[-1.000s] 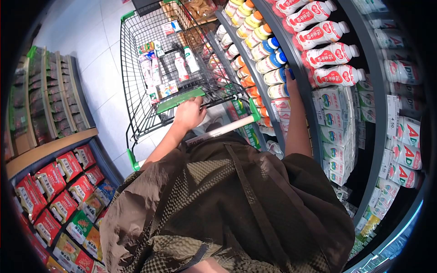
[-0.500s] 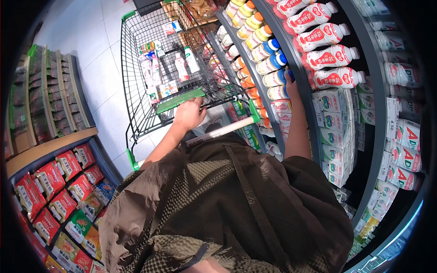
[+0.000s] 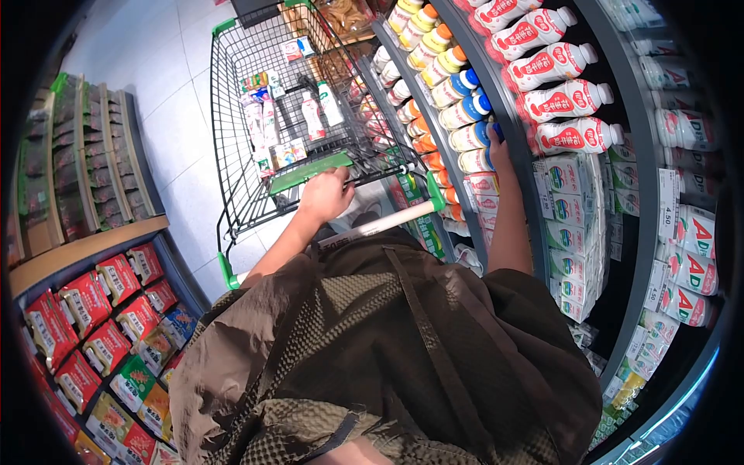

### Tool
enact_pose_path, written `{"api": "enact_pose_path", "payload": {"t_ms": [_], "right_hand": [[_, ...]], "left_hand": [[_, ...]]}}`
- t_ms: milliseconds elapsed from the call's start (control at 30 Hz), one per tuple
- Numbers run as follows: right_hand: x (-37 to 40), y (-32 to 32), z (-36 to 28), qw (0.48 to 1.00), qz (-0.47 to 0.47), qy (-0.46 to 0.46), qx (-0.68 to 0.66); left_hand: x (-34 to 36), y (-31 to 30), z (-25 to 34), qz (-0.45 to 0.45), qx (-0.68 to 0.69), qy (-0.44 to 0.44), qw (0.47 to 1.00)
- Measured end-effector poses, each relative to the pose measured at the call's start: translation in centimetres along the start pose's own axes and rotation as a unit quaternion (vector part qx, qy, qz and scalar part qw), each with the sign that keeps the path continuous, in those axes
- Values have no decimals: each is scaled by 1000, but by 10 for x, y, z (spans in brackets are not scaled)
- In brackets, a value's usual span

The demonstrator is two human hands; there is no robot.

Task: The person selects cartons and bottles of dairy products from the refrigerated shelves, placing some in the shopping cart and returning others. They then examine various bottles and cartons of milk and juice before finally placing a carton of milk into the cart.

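Observation:
My right hand (image 3: 499, 152) reaches into the shelf on the right, its fingers around the blue cap of a white bottle (image 3: 476, 160). That bottle stands at the near end of a row of blue-capped bottles (image 3: 465, 111). Above the rear of a wire shopping cart (image 3: 225, 101), my left hand (image 3: 328, 194) is closed with curled fingers, close against the green seat flap (image 3: 306, 175). Whatever is inside that fist is hidden. The cart's white handle bar (image 3: 380, 222) passes beneath my left forearm.
Inside the cart lie a pink-and-white bottle (image 3: 312, 118), a green-and-white bottle (image 3: 329, 105) and several packages. Red-labelled bottles (image 3: 572, 136) and plastic-wrapped cartons (image 3: 564, 209) line the right shelf. Left stands a rack of red packets (image 3: 85, 302). Tiled floor (image 3: 167, 85) shows beyond.
The cart and shelves have shifted very slightly in view. My right hand stays at the blue-capped bottle, and my left hand remains by the green flap.

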State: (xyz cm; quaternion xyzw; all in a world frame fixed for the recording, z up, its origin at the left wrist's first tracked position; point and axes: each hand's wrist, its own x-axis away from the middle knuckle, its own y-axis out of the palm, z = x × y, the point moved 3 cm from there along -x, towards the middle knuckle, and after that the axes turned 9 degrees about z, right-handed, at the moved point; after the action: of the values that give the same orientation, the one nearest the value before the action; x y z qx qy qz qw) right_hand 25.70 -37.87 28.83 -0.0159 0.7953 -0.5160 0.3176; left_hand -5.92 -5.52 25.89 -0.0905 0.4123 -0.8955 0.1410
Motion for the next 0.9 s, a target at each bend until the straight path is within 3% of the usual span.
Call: {"api": "enact_pose_path", "payload": {"t_ms": [267,467,567,667,767,867,900], "right_hand": [[-3,-9,-14,1000,1,0,16],[-1,9,4,995,85,-61,-2],[2,8,-4,993,81,-68,57],[6,4,-12,997,30,-23,60],[16,20,-6,998,43,-30,21],[18,-14,-79,999,-35,19,-7],[19,-24,-104,995,-1,-95,30]], "left_hand": [[0,-4,2,-8,3,5,1000],[0,-3,0,0,12,7,1000],[1,-4,0,3,19,6,1000],[2,-4,-1,15,26,4,1000],[2,-2,-3,26,23,-1,999],[0,-2,0,21,27,-1,999],[0,-2,0,15,29,-3,999]]}}
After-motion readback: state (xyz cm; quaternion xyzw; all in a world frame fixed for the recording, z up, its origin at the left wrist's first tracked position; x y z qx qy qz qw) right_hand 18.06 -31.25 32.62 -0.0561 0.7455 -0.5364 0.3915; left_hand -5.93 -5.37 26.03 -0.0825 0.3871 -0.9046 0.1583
